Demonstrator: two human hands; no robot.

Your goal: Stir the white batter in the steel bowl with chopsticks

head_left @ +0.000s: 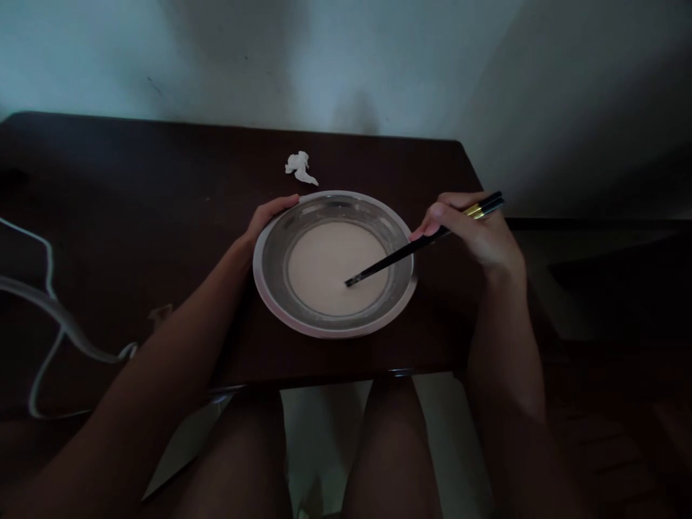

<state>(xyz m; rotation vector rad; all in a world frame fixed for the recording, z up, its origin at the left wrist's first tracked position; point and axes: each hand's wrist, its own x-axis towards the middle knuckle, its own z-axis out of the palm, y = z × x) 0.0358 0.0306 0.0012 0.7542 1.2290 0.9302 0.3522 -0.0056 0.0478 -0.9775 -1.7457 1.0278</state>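
A metal bowl [273,270] with a wide rim sits on the dark wooden table [135,216], holding a pale, creamy liquid [329,263]. My left hand [264,220] curls round the bowl's left rim, thumb on the edge. Beside the bowl's right rim, my right hand [473,231] is closed on a pair of black chopsticks [411,249] with gold bands near the top. The chopstick tips dip into the liquid near its middle right.
A crumpled white tissue [300,167] lies on the table behind the bowl. A white cable [51,317] loops across the table's left part. A pale wall stands behind the table, and my knees show below its front edge.
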